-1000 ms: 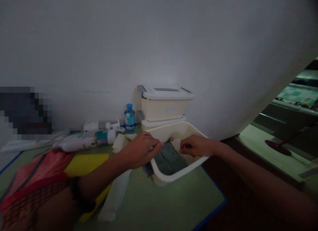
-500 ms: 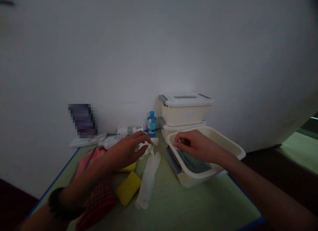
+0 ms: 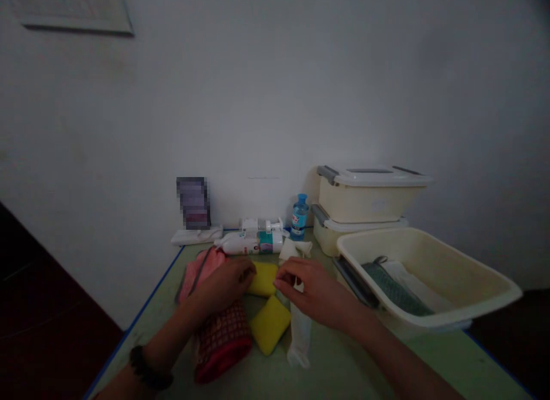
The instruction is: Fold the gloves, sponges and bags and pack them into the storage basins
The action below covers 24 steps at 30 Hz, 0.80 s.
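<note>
My left hand point(image 3: 227, 281) is over the pink cloth point(image 3: 201, 268), its bent fingertips at the left edge of a yellow sponge point(image 3: 264, 278). My right hand point(image 3: 315, 288) hovers at the right side of that sponge, fingers loosely curled and a gap between thumb and forefinger. Whether either hand touches the sponge is unclear. A second yellow sponge point(image 3: 270, 325) lies nearer to me. Under my right hand stretches a crumpled, whitish translucent item point(image 3: 299, 340), partly hidden. A red checked fabric piece point(image 3: 223, 340) lies below my left wrist.
At the right stands an open cream bin point(image 3: 476, 279) holding a green textured cloth point(image 3: 395, 288). Two lidded boxes point(image 3: 365, 199) are stacked behind it. A blue bottle point(image 3: 299, 218) stands near the wall, with white bottles point(image 3: 244, 243) lying beside it.
My right hand has left the open bin and come left to the yellow sponge. My left hand has moved from the whitish items to the sponge's left side. The view has swung left.
</note>
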Available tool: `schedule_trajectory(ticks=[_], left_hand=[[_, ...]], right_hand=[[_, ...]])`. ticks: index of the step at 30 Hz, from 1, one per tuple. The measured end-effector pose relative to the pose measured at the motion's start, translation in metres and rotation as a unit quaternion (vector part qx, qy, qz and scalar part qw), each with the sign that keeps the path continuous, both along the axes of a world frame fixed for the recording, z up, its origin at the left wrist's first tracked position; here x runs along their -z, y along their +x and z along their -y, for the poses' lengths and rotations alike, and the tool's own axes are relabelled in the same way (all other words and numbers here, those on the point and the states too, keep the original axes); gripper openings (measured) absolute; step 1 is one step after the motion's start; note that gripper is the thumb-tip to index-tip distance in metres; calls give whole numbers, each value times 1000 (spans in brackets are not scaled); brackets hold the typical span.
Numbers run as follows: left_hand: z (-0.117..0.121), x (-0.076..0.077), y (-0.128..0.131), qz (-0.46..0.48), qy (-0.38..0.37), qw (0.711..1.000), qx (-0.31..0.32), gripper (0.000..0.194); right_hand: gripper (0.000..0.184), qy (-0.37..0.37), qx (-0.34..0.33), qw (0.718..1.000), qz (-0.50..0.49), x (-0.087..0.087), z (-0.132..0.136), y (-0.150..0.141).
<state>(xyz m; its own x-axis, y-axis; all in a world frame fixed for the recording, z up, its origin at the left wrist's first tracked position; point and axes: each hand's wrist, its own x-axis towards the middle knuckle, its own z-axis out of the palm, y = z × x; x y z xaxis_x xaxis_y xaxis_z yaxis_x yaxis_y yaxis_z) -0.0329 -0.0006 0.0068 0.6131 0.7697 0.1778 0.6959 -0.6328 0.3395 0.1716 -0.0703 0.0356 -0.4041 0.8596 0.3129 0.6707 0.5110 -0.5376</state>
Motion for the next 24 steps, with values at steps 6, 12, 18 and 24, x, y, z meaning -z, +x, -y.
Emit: schedule_trajectory(ticks=[6,12,18,24], left_hand=[[-1,14,-3,1,-20,1000,-17,19],[2,8,1,-11,-35,999,3,19],[-2,7,10,-45,-60,997,15,26],[-29,-9,16,-86,-137,986,44,19]], right_hand=[[12,-20,13,998,-59,55,-10,-3],[15,-70,-35,995,-56,60,-2,6],[59,-160,-128,979,-9,59,0,18],[60,-139,-101,985,-9,66,-2,17]])
